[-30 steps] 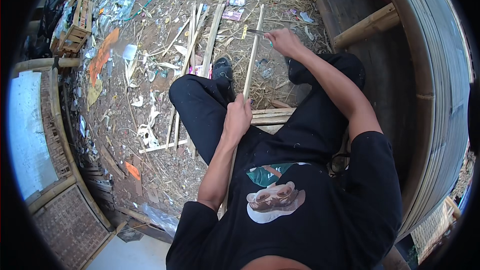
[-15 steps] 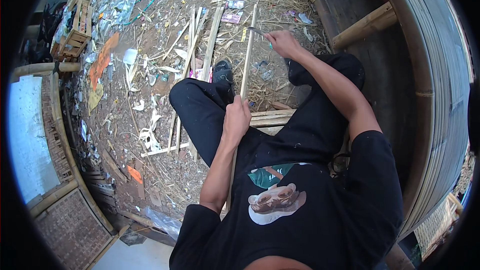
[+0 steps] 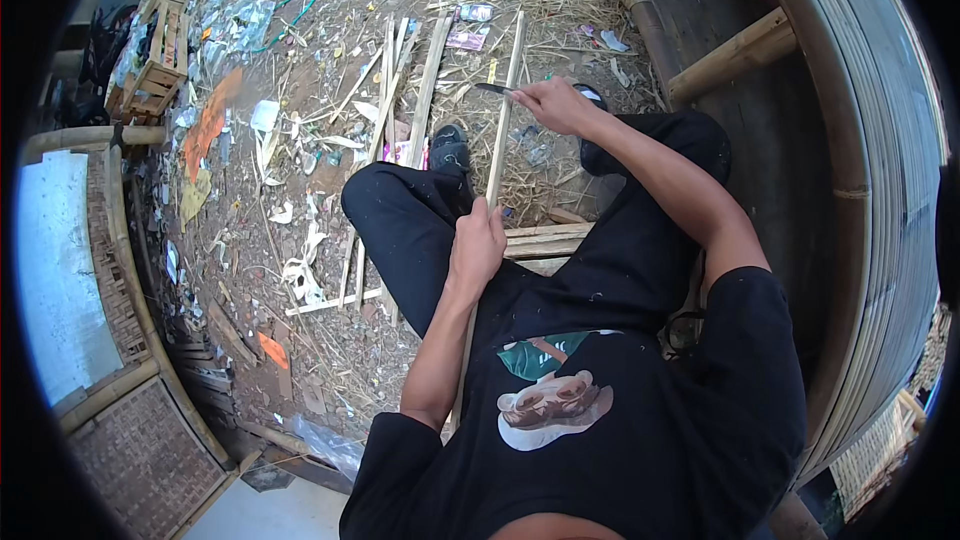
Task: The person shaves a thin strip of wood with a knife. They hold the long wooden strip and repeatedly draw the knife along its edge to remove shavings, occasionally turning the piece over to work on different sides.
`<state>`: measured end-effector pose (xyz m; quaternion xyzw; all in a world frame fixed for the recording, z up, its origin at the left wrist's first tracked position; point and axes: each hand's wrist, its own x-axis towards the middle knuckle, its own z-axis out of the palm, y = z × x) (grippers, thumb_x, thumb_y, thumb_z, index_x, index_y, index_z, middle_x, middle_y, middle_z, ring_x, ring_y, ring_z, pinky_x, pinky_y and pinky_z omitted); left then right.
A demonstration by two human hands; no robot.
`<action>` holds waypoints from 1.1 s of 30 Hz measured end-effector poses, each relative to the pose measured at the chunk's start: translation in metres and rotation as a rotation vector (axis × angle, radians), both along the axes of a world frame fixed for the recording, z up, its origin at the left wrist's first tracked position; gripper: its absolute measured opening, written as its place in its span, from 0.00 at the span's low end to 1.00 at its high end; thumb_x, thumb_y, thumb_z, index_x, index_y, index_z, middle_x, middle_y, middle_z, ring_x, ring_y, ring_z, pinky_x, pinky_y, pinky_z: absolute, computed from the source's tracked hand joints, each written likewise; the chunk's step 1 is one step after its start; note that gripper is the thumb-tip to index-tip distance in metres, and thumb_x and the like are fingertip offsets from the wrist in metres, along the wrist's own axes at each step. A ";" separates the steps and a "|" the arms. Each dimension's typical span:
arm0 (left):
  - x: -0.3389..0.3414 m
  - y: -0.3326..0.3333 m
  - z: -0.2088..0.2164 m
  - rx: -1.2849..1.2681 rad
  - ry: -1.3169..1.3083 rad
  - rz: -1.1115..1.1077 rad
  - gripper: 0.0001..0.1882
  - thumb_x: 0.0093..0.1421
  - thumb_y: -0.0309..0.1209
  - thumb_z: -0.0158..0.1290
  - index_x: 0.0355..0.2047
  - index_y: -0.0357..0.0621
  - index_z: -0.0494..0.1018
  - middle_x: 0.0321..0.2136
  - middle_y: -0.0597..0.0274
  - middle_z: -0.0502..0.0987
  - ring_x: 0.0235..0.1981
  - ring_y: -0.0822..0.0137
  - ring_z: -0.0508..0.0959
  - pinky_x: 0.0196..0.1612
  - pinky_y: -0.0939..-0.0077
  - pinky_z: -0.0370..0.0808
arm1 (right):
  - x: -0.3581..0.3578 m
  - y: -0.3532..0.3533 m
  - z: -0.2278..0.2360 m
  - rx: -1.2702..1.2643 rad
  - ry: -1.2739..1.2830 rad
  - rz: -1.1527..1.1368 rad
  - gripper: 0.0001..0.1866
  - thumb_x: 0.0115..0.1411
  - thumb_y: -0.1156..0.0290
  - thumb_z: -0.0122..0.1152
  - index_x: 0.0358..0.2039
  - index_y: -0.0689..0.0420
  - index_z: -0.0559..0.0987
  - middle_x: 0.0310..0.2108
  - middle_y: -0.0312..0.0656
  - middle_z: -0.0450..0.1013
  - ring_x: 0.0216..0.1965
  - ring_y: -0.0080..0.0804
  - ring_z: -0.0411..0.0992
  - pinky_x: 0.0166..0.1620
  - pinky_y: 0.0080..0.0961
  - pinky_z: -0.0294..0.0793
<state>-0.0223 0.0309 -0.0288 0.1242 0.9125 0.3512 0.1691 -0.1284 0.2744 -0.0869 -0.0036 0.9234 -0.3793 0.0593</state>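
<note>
My left hand (image 3: 479, 243) is closed round a long pale bamboo strip (image 3: 507, 110), which runs away from me between my knees and back along my left forearm. Farther out, my right hand (image 3: 548, 103) grips a knife by its handle. The dark knife blade (image 3: 490, 87) points left and lies across the strip, seeming to touch its upper face. The handle is mostly hidden in my fingers.
More bamboo strips (image 3: 428, 80) lie on the littered ground left of the held one. Shavings and straw (image 3: 560, 20) cover the ground ahead. A wooden crate (image 3: 160, 55) stands far left. Bamboo framing (image 3: 735, 50) rises close on my right. My dark shoe (image 3: 449, 149) is near the strips.
My right hand has moved a little nearer and left, bringing the knife blade lower along the strip. The strip's far end has shifted slightly right, while my left hand keeps its hold.
</note>
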 end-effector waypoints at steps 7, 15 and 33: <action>0.009 0.008 -0.002 0.013 -0.013 -0.093 0.11 0.63 0.27 0.48 0.27 0.30 0.64 0.17 0.33 0.71 0.23 0.34 0.74 0.24 0.47 0.69 | -0.022 0.070 -0.042 0.140 -0.008 -0.241 0.18 0.65 0.55 0.49 0.40 0.53 0.81 0.32 0.54 0.76 0.37 0.55 0.75 0.41 0.47 0.73; 0.004 0.008 0.011 0.003 -0.012 -0.101 0.12 0.64 0.28 0.48 0.27 0.30 0.64 0.17 0.33 0.71 0.24 0.35 0.75 0.23 0.48 0.68 | -0.025 0.069 -0.040 0.213 0.063 -0.630 0.20 0.65 0.53 0.45 0.39 0.53 0.81 0.36 0.56 0.76 0.41 0.57 0.74 0.44 0.48 0.73; -0.021 0.008 0.037 0.740 -0.891 0.286 0.15 0.70 0.37 0.43 0.32 0.39 0.70 0.14 0.70 0.65 0.09 0.78 0.60 0.12 0.82 0.58 | 0.016 -0.020 0.065 -1.154 -0.503 -0.237 0.17 0.64 0.55 0.57 0.33 0.58 0.75 0.10 0.22 0.52 0.09 0.11 0.47 0.15 0.17 0.44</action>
